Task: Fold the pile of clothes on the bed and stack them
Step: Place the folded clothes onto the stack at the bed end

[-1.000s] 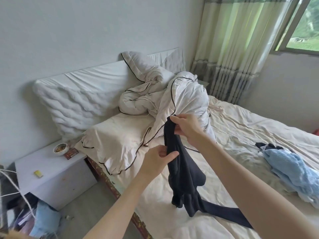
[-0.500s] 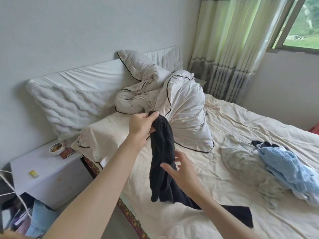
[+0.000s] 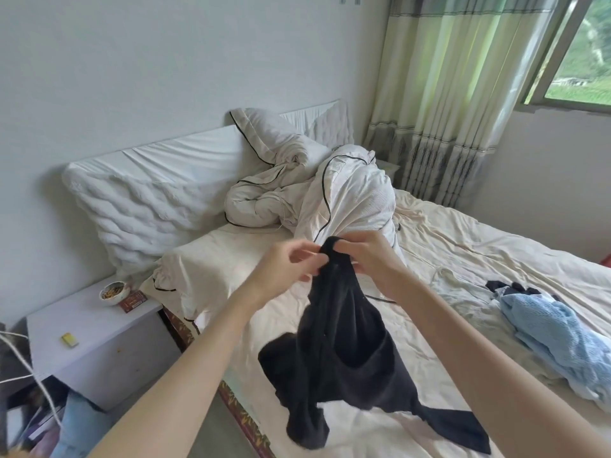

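Observation:
A black garment (image 3: pixel 344 345) hangs bunched above the bed (image 3: pixel 463 259), its lower end trailing onto the sheet. My left hand (image 3: pixel 281 269) pinches its top edge from the left. My right hand (image 3: pixel 373 259) grips the same top edge from the right, so both hands meet at the garment's highest point. A light blue garment (image 3: pixel 558 335) lies crumpled on the bed's right side, with a dark piece (image 3: pixel 506 287) showing at its far end.
A rumpled white duvet (image 3: pixel 330 200) with black piping is heaped at the head of the bed, next to a pillow (image 3: pixel 205 269). A white nightstand (image 3: pixel 89 332) on the left carries a small bowl (image 3: pixel 114 292). Curtains (image 3: pixel 463 94) hang behind.
My right hand rose from lower on the black garment to its top edge beside my left hand. The garment now hangs more spread below both hands.

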